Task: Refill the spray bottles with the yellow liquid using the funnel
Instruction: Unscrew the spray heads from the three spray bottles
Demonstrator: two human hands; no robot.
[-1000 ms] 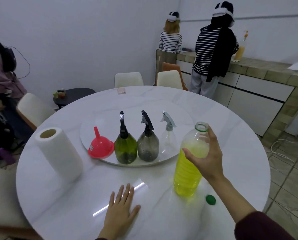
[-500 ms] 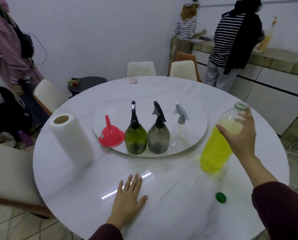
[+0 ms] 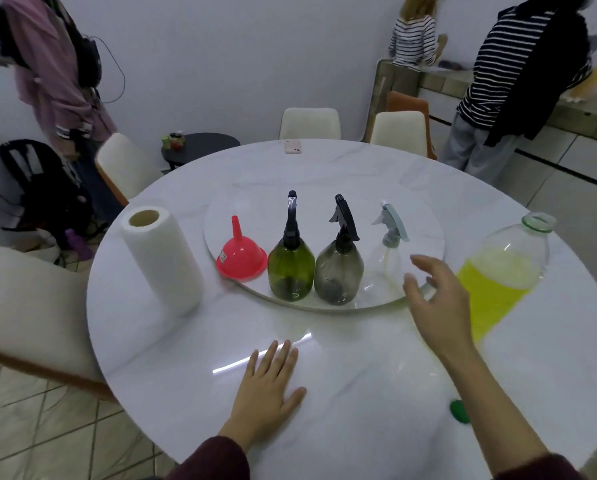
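Directly ahead of me is a round white marble-look table (image 3: 359, 393) with a raised round turntable (image 3: 255, 209) in its middle. Along the turntable's near edge stand four things in a row. Leftmost is a red plastic funnel (image 3: 241, 256), resting mouth down with its spout pointing up. Next is a dark green spray bottle (image 3: 291, 268) with a black trigger head, then a smoky grey spray bottle (image 3: 338, 271), also with a black head, then a clear spray bottle (image 3: 385, 268) with a pale blue-grey head. All three have squat, rounded bodies.

To the right, off the turntable, a large clear plastic bottle (image 3: 504, 271) stands uncapped on the table, filled to about two thirds with bright yellow liquid. Its green cap (image 3: 459, 411) lies on the table near the front edge.

My right hand (image 3: 435, 299) hovers between the clear spray bottle and the big bottle, fingers spread and relaxed, holding nothing. My left hand (image 3: 267, 389) lies flat, palm down, on the table near me.

A roll of paper towel (image 3: 162, 258) stands upright on the table's left side.
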